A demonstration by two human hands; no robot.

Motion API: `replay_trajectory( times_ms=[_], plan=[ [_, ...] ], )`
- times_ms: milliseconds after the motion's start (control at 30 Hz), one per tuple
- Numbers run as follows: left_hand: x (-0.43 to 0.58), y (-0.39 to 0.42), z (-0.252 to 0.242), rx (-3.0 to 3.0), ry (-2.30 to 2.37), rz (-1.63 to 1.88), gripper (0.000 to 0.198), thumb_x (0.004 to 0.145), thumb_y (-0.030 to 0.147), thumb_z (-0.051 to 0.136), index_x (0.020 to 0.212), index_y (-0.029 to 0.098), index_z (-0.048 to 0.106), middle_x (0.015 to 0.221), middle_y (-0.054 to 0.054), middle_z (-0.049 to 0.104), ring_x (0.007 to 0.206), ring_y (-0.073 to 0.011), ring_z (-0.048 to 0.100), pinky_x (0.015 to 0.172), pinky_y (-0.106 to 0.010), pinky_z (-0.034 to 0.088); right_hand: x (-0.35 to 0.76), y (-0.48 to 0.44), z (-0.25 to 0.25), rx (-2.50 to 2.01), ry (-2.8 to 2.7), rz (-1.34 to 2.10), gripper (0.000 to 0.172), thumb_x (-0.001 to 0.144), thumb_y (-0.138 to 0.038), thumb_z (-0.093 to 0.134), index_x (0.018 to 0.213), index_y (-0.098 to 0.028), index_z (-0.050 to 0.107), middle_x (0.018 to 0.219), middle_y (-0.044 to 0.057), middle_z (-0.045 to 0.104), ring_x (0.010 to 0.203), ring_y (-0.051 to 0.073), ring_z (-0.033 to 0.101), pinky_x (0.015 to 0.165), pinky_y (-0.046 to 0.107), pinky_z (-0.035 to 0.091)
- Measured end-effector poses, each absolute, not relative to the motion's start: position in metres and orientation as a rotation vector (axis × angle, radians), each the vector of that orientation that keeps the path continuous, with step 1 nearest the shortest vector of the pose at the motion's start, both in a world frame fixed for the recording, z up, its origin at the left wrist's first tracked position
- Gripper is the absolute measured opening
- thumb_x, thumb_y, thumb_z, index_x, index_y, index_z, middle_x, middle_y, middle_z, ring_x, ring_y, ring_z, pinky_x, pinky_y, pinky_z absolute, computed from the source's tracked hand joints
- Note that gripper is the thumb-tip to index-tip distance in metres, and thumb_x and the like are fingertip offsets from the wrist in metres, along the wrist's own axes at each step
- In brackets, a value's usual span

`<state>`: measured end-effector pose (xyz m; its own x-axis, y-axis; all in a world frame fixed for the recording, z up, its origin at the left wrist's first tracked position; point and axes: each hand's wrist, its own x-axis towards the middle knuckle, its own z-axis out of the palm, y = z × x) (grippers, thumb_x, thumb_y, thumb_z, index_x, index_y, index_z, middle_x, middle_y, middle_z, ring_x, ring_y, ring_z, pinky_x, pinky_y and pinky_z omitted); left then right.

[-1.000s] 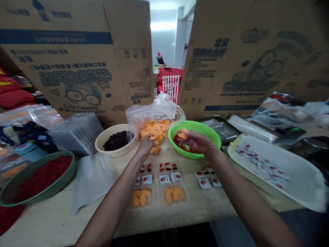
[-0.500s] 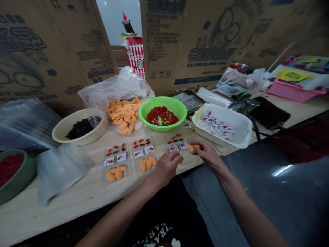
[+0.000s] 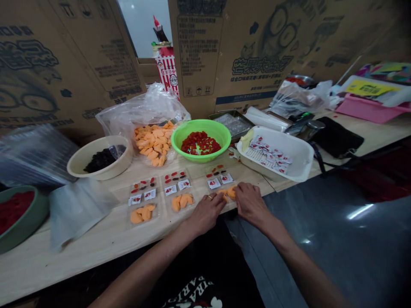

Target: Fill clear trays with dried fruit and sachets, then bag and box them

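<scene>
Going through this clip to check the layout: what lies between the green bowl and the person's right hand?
In the head view, a clear tray holding red and dark pieces and small white packets lies between the green bowl and the right hand.

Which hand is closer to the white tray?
The right hand, in front of the white tray, not touching it. The left hand is farther, on the right hand's other side.

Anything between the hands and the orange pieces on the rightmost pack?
Nothing visible. The left hand and right hand are right at the orange pieces, one on either side, with nothing between. The sachets lie beyond the pieces, not in the way.
</scene>
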<state>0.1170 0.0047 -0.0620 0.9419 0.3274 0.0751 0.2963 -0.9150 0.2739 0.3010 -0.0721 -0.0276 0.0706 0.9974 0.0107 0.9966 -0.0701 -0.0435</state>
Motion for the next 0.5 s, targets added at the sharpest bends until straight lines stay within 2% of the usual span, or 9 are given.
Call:
replay_trajectory(
  times_ms=[133,200,267,333,400,500],
  plan=[
    [0.118,0.003,-0.065,2.765,0.482,0.179,0.051,0.082,0.001,0.046,0.131,0.016,0.053,0.134,-0.015,0.053,0.125,-0.0282,0.049,0.104,-0.044,0.046,0.304,-0.066,-0.038,-2.216,-2.116,0.272,0.024,0.089,-0.009,0.046,0.1,-0.014,0.067,0.099,0.013,0.069,0.096,0.025,0.061,0.087,0.036,0.036],
    [0.118,0.005,-0.062,2.741,0.494,0.203,0.049,0.083,0.0,0.046,0.128,0.016,0.054,0.135,-0.016,0.053,0.127,-0.0273,0.049,0.105,-0.044,0.046,0.314,-0.062,-0.04,-2.229,-1.988,0.244,0.031,0.09,-0.009,0.042,0.105,-0.015,0.068,0.102,0.012,0.071,0.098,0.024,0.063,0.088,0.036,0.038],
    [0.119,0.01,-0.058,2.735,0.553,0.252,0.047,0.085,0.001,0.045,0.13,0.015,0.053,0.143,-0.017,0.049,0.132,-0.0273,0.047,0.106,-0.044,0.045,0.323,-0.057,-0.041,-2.225,-1.891,0.119,0.04,0.089,-0.007,0.038,0.117,-0.013,0.067,0.114,0.015,0.069,0.108,0.025,0.062,0.092,0.037,0.04],
    [0.122,0.017,-0.056,2.757,0.654,0.298,0.045,0.093,0.01,0.043,0.137,0.013,0.048,0.153,-0.02,0.04,0.141,-0.0291,0.04,0.11,-0.047,0.041,0.327,-0.05,-0.045,-2.149,-1.928,0.006,0.047,0.091,-0.011,0.037,0.133,-0.008,0.058,0.134,0.02,0.06,0.124,0.028,0.055,0.1,0.04,0.04],
    [0.125,0.025,-0.057,2.795,0.724,0.28,0.05,0.1,0.028,0.04,0.146,0.009,0.04,0.16,-0.021,0.03,0.149,-0.032,0.027,0.116,-0.05,0.033,0.323,-0.043,-0.053,-2.043,-2.052,-0.025,0.052,0.096,-0.023,0.036,0.143,-0.005,0.048,0.151,0.022,0.044,0.139,0.031,0.041,0.109,0.044,0.037],
    [0.129,0.034,-0.063,2.797,0.736,0.113,0.068,0.102,0.048,0.032,0.152,0.003,0.03,0.162,-0.022,0.02,0.153,-0.0335,0.013,0.122,-0.05,0.02,0.312,-0.033,-0.075,-2.009,-2.17,0.001,0.058,0.101,-0.035,0.029,0.147,-0.005,0.044,0.158,0.02,0.033,0.147,0.031,0.03,0.114,0.049,0.033]
  ],
)
